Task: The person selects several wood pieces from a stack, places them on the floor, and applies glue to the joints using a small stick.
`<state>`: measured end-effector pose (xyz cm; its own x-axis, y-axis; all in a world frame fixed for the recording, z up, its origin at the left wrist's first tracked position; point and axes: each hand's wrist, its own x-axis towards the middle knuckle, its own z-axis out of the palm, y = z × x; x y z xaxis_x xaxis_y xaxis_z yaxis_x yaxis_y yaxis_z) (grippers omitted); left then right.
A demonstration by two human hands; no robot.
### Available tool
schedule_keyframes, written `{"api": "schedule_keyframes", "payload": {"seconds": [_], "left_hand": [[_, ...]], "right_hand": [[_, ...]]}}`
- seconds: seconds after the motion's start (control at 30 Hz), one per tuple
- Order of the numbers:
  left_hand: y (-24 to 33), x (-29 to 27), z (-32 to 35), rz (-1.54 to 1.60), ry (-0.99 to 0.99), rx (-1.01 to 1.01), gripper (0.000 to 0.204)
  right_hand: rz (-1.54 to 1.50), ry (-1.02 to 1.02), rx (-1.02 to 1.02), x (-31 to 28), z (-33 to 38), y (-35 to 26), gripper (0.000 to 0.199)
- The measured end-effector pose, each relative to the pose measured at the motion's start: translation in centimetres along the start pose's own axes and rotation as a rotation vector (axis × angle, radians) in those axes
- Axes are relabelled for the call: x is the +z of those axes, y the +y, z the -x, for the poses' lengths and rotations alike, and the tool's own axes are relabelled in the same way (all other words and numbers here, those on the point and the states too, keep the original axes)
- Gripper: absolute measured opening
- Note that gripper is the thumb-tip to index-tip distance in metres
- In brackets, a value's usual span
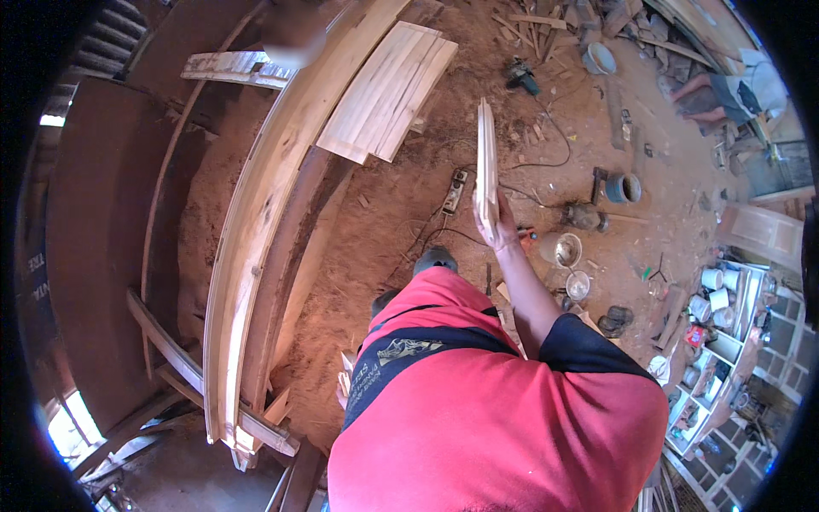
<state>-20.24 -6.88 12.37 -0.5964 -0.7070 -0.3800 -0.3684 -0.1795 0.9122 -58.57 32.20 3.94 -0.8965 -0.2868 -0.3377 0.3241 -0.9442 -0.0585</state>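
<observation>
One hand, the right, grips a narrow pale wooden slat at its lower end, mid-frame.

Nearest, the red-shirted torso fills the lower centre; the left hand is out of view. The right arm rises to fingers clenched round the slat, whose long axis runs straight up the frame, edge toward the camera. Right of the hand on the dirt floor: two round metal bowls, contents unclear. Farther, upper centre, a stack of pale planks rests on a long curved timber.
</observation>
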Motion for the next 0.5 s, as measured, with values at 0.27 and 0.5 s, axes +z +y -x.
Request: {"api": "schedule_keyframes", "payload": {"seconds": [0.27, 0.5], "left_hand": [[0.0, -0.2, 0.4, -0.006, -0.004, -0.012, 0.095], [-0.1, -0.4, 0.7, -0.012, 0.017, -0.011, 0.09]], "right_hand": [[0.5, 0.674, -0.017, -3.2, 2.9, -3.5, 0.061], [0.478, 0.524, -0.123, 0.2, 2.7, -3.4, 0.042]]}}
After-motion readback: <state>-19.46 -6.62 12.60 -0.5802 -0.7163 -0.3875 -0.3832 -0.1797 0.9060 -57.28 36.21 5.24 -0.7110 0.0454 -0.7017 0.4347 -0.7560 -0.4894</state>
